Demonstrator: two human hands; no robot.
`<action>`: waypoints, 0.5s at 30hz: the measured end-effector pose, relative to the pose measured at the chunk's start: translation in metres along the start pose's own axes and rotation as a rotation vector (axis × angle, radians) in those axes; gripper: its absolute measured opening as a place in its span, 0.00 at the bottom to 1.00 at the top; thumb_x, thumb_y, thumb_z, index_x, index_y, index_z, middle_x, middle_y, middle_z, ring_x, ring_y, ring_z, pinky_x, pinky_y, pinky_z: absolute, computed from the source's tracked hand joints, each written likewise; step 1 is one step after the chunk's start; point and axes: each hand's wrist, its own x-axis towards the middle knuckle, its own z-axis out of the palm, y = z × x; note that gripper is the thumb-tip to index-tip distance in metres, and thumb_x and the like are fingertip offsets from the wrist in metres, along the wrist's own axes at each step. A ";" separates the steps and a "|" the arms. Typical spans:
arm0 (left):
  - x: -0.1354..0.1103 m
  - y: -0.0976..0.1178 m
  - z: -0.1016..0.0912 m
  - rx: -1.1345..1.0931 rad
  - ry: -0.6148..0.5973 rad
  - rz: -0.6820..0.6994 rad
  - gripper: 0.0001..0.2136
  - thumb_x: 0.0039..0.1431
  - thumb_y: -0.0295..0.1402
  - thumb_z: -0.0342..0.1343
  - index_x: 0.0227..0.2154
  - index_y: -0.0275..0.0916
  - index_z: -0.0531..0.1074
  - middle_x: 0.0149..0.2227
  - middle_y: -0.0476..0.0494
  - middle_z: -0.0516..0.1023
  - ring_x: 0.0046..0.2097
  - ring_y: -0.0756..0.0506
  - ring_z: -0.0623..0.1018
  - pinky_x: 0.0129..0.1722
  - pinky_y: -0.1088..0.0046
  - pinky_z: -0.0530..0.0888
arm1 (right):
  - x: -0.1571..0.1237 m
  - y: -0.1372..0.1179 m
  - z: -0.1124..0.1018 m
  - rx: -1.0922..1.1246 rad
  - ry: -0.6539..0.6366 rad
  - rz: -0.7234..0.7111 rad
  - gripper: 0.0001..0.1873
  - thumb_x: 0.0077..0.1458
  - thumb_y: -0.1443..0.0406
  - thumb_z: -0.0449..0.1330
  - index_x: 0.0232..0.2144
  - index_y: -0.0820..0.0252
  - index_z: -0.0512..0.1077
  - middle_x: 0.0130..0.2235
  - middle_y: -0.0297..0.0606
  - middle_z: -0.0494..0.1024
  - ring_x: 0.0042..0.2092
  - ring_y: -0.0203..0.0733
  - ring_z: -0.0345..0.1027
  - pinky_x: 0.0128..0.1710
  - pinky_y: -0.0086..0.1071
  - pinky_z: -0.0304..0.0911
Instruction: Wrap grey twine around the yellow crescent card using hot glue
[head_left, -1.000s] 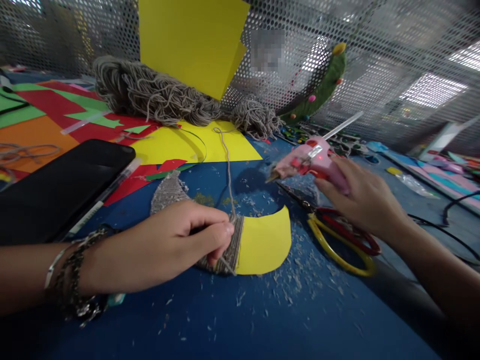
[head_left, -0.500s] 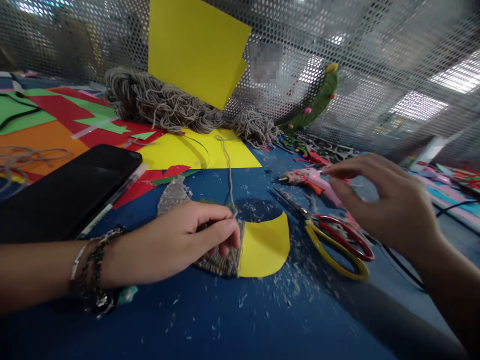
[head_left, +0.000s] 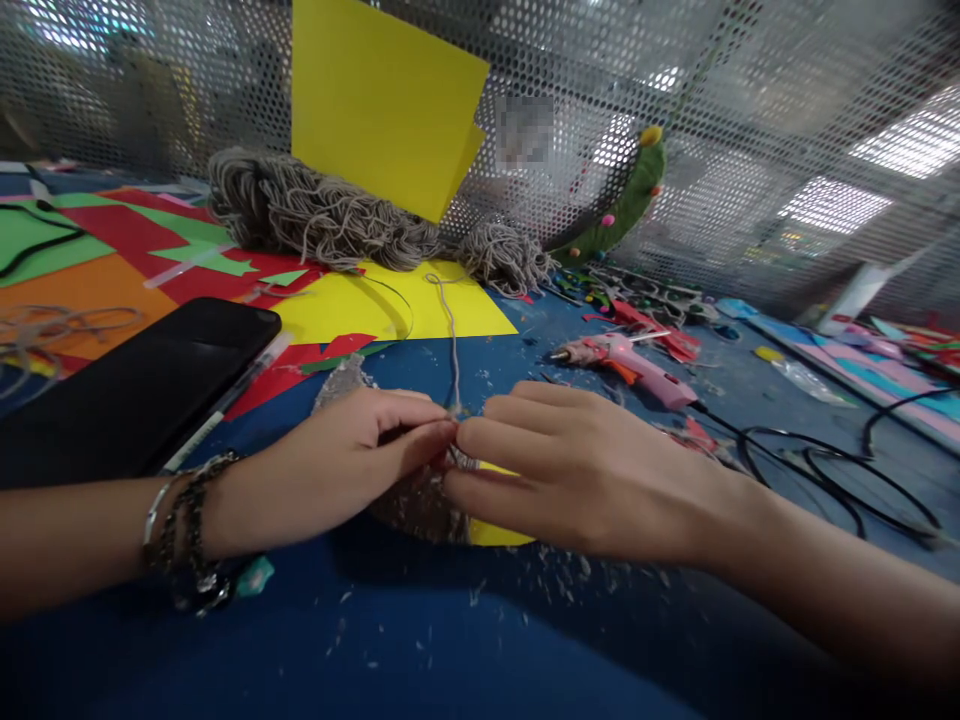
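A crescent cut from yellow paper (head_left: 499, 535) lies low over the blue table, partly wrapped in grey yarn (head_left: 424, 512); its left tip (head_left: 346, 378) is covered in yarn too. My left hand (head_left: 360, 450) is closed on the wrapped part, thumb and forefinger pinched at its upper edge. Against those fingertips, the closed fingers of my right hand (head_left: 570, 465) meet over the crescent at the yarn. A loose yarn strand (head_left: 454, 350) runs from the far side down to both hands. What lies exactly between the right fingertips is hidden.
A pink glue gun (head_left: 630, 365) with a black cord (head_left: 825, 470) lies to the right. At left are a black phone (head_left: 165, 370) and a pen (head_left: 217, 415). Grey yarn skeins (head_left: 322, 210), coloured paper (head_left: 120, 225) and a perforated metal screen (head_left: 585, 60) stand behind.
My right hand has moved left from beside the glue gun to the crescent, meeting my left fingertips. It now covers the scissors and much of the yellow paper. The left hand stays nearly in place.
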 end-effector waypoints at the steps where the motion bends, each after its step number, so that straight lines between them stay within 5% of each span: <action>1: 0.000 -0.001 0.000 0.019 0.006 0.010 0.16 0.62 0.36 0.42 0.21 0.36 0.62 0.23 0.54 0.61 0.26 0.53 0.63 0.25 0.81 0.61 | -0.001 0.000 0.001 0.005 -0.014 0.008 0.14 0.60 0.70 0.48 0.26 0.59 0.70 0.25 0.31 0.65 0.28 0.33 0.52 0.26 0.31 0.46; 11: 0.000 0.000 0.000 0.131 0.043 0.042 0.16 0.63 0.33 0.41 0.20 0.37 0.64 0.23 0.53 0.65 0.27 0.53 0.68 0.27 0.79 0.63 | -0.011 0.008 0.002 0.074 -0.098 0.033 0.15 0.61 0.70 0.45 0.30 0.59 0.70 0.34 0.34 0.72 0.32 0.35 0.56 0.30 0.31 0.51; 15: -0.006 0.002 0.004 0.297 0.073 0.137 0.07 0.59 0.27 0.45 0.27 0.37 0.66 0.29 0.51 0.69 0.31 0.51 0.69 0.31 0.77 0.65 | -0.014 0.009 0.005 0.167 -0.114 0.066 0.15 0.61 0.70 0.47 0.27 0.59 0.69 0.34 0.35 0.72 0.30 0.34 0.55 0.28 0.29 0.50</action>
